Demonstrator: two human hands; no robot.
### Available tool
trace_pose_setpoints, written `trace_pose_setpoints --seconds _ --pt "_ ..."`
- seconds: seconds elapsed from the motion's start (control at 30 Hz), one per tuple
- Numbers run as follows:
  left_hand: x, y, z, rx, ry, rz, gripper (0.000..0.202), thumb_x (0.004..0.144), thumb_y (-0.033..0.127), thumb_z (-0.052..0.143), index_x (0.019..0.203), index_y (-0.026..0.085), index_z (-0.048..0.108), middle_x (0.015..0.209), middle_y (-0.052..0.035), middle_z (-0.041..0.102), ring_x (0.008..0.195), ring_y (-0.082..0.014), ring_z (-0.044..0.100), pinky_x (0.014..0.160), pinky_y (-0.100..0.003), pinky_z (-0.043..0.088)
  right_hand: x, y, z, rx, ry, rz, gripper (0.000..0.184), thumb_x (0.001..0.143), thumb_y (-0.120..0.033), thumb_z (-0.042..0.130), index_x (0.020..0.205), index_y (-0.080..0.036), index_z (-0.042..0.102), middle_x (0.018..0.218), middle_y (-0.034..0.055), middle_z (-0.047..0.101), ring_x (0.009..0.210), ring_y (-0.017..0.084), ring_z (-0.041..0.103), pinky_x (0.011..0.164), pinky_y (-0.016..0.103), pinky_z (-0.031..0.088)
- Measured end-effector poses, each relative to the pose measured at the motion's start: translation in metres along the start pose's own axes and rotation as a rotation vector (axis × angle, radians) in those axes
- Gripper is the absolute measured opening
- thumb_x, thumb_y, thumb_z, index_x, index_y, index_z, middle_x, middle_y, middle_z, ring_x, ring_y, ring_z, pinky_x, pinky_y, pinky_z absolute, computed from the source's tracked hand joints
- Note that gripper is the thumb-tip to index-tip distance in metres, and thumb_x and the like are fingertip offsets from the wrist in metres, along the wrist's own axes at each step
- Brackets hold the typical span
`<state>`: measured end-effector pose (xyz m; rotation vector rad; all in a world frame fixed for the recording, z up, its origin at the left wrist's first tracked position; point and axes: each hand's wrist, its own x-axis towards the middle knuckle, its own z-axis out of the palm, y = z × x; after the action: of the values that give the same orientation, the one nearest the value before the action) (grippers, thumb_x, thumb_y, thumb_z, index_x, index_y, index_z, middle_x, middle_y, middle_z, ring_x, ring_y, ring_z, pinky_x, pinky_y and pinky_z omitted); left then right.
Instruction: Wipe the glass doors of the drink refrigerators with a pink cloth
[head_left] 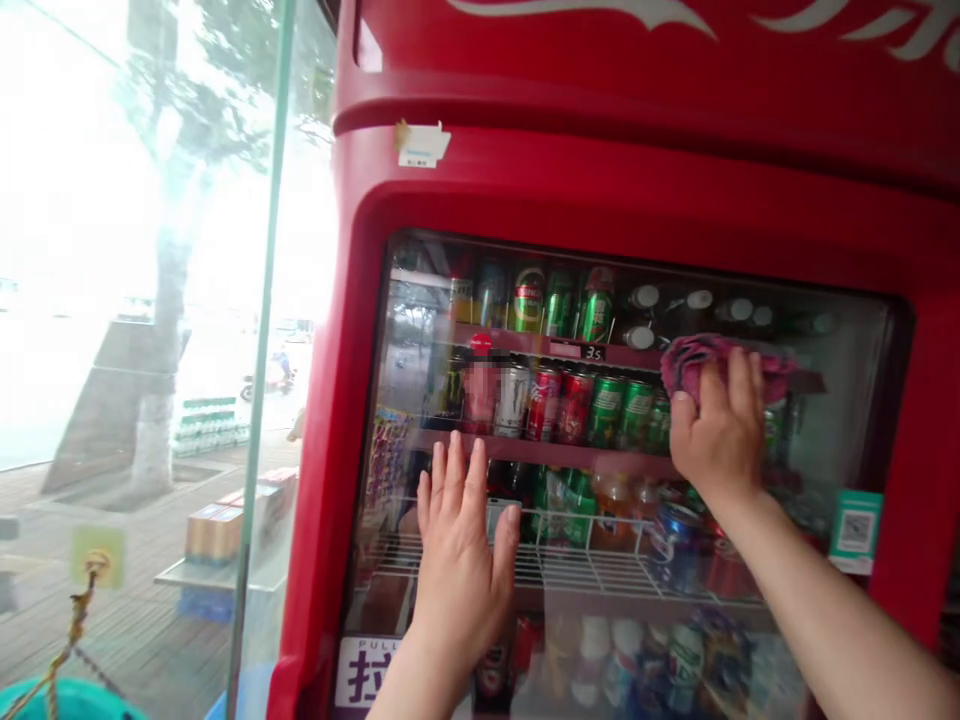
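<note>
Right hand (716,430) closed over a bunched pink cloth (720,362), pressed high on the glass door (840,400) of a red drinks cooler (600,170); left hand (465,570) open and flat on the same glass, fingers spread, lower down, before a wire shelf (585,570) and green cans (607,410).

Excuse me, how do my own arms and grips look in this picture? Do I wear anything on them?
Your left grip and right grip are bare, without gloves. Your left forearm and right forearm are bare too, with no sleeve in view. I see no ring, watch, bracelet or marking on them.
</note>
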<state>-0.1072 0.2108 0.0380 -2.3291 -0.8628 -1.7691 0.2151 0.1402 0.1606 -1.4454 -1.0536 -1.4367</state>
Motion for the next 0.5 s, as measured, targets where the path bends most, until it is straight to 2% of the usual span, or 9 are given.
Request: trace_pose_setpoints --seconds 0.07,0.2,0.37,0.5 --pt "0.002 -0.005 -0.005 0.013 0.011 -0.003 0.082 0.112 0.028 0.052 0.180 0.033 0.006 0.187 -0.0134 0.016 0.174 -0.0348 0.011 0.135 -0.071 0.024 0.001 -0.011 0.009 0.004 0.038 0.100 0.072 0.106 -0.038 0.045 0.166 0.002 0.042 0.177 0.0329 0.030 0.170 0.046 0.018 0.133 0.075 0.025" --pt "0.006 -0.016 -0.015 0.038 0.016 -0.004 0.082 0.112 0.028 0.052 0.180 0.032 0.007 0.187 -0.0130 0.018 0.174 -0.0345 0.012 0.135 -0.071 0.024 0.014 -0.064 0.024 0.031 0.059 0.217 0.079 0.106 -0.041 0.048 0.172 -0.001 0.031 0.180 0.0332 0.023 0.170 0.048 0.016 0.131 0.079 0.021" --pt "0.009 -0.026 -0.024 0.068 0.044 -0.002 0.079 0.112 0.029 0.050 0.179 0.031 0.009 0.186 -0.0149 0.021 0.174 -0.0337 0.013 0.135 -0.071 0.027 0.043 -0.132 0.031 0.039 0.003 0.176 0.082 0.103 -0.039 0.052 0.171 0.003 0.029 0.179 0.0351 0.020 0.170 0.048 0.014 0.132 0.079 0.018" --pt "0.009 -0.031 -0.029 0.060 0.040 0.004 0.078 0.112 0.028 0.050 0.179 0.030 0.011 0.186 -0.0148 0.022 0.174 -0.0337 0.014 0.134 -0.071 0.028 0.059 -0.184 0.034 0.092 -0.013 0.043 0.079 0.103 -0.036 0.052 0.167 0.005 0.033 0.179 0.0351 0.023 0.171 0.046 0.013 0.134 0.076 0.016"
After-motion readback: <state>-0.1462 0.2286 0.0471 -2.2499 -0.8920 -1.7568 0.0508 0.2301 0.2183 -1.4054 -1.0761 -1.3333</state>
